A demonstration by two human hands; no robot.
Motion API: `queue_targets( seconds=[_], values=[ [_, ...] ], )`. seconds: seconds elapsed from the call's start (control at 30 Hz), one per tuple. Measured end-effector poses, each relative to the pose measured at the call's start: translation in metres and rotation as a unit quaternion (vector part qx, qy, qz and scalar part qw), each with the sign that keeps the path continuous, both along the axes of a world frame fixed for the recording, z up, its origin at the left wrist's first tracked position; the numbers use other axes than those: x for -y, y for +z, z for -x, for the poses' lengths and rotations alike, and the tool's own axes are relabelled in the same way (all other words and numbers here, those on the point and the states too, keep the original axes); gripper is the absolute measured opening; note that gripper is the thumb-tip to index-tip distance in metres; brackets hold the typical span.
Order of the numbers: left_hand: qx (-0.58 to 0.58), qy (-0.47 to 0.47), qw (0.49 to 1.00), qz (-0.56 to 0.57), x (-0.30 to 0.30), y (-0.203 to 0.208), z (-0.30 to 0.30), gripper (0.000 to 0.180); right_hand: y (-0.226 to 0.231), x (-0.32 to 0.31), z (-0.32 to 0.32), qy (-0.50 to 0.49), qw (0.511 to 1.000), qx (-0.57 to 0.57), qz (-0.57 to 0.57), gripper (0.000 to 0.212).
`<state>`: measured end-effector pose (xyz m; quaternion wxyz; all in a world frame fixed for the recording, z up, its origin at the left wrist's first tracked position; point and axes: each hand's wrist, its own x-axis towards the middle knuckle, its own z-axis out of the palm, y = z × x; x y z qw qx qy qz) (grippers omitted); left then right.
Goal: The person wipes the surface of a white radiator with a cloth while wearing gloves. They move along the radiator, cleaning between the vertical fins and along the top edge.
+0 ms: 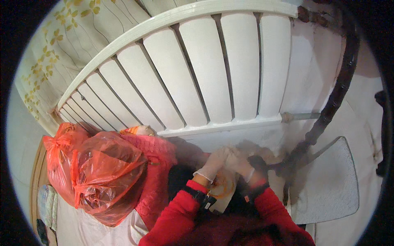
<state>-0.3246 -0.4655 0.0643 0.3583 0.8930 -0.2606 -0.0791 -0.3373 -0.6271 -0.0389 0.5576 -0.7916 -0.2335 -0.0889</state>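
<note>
My left hand [213, 165] and my right hand [239, 162] wear white gloves and meet close together over my lap. Their fingers are bent inward and look closed, but the small thing between them, if any, cannot be made out. Just below the hands lies a pale flat piece [223, 199] with orange-brown strands or loops [221, 183] on it. Red sleeves cover both forearms, and a dark band circles each wrist. A small black-and-white tag or device [209, 202] hangs at the left wrist.
Tied red plastic bags [108, 174] stand at the left beside a pink knitted cloth [154, 172]. A white radiator [205, 69] spans the far side. At the right, a dark pipe [338, 92] runs down near a light-grey panel [330, 188]. A patterned curtain [98, 24] hangs at the upper left.
</note>
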Motion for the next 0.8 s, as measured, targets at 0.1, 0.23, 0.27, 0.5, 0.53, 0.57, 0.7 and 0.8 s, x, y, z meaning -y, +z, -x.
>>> queue_targets(
  seconds=[0.1,0.23,0.27,0.5,0.53,0.57,0.7,0.8],
  values=[
    [-0.025,0.181,0.983,0.011,-0.005,0.011,0.017,0.054,-0.005,0.002,0.0,0.004,0.985,-0.127,-0.114,0.084],
    [-0.011,0.275,0.961,0.034,-0.033,0.02,0.017,0.056,0.017,0.001,0.002,-0.023,0.966,-0.174,-0.188,0.065],
    [-0.062,0.263,0.963,0.0,-0.04,0.018,0.013,0.066,0.025,0.005,0.005,-0.018,0.977,-0.137,-0.163,0.056],
    [-0.478,-0.011,0.776,0.412,-0.035,-0.034,0.031,0.066,0.052,-0.002,0.022,0.044,0.851,-0.225,-0.473,0.05],
    [-0.493,0.024,0.779,0.386,-0.032,-0.038,0.029,0.064,0.05,0.001,0.026,0.016,0.908,-0.157,-0.387,0.056],
    [-0.509,0.029,0.773,0.377,-0.029,-0.04,0.027,0.061,0.048,0.005,0.028,-0.025,0.954,-0.103,-0.282,0.064],
    [-0.549,0.068,0.706,0.442,-0.021,-0.04,0.027,0.055,0.044,0.01,0.029,-0.092,0.995,0.016,0.023,0.077],
    [-0.528,0.1,0.691,0.483,-0.027,-0.036,0.028,0.052,0.053,0.004,0.034,-0.056,0.995,0.064,0.049,0.08]
  ],
)
